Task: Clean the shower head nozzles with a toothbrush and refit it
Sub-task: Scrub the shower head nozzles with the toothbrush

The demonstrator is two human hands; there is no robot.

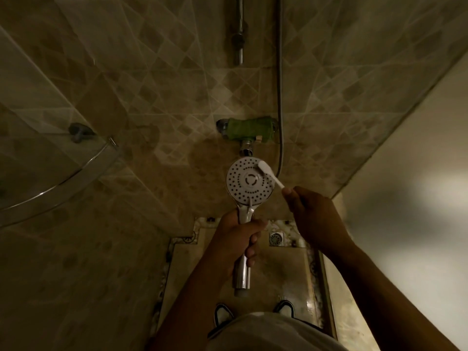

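Note:
A chrome shower head (247, 182) with a round white face full of dark nozzles is held upright, detached from its hose. My left hand (235, 240) grips its chrome handle from the left. My right hand (312, 215) pinches the handle of a white toothbrush (269, 173), whose bristle end lies on the upper right part of the nozzle face. The lower threaded end of the handle sticks out below my left hand.
The tiled wall ahead carries a mixer tap wrapped in green cloth (249, 129), a grey hose (279, 97) hanging to its right and a chrome riser rail (238, 29) above. A curved glass screen rail (63, 178) is at the left. A floor drain (276, 238) lies below.

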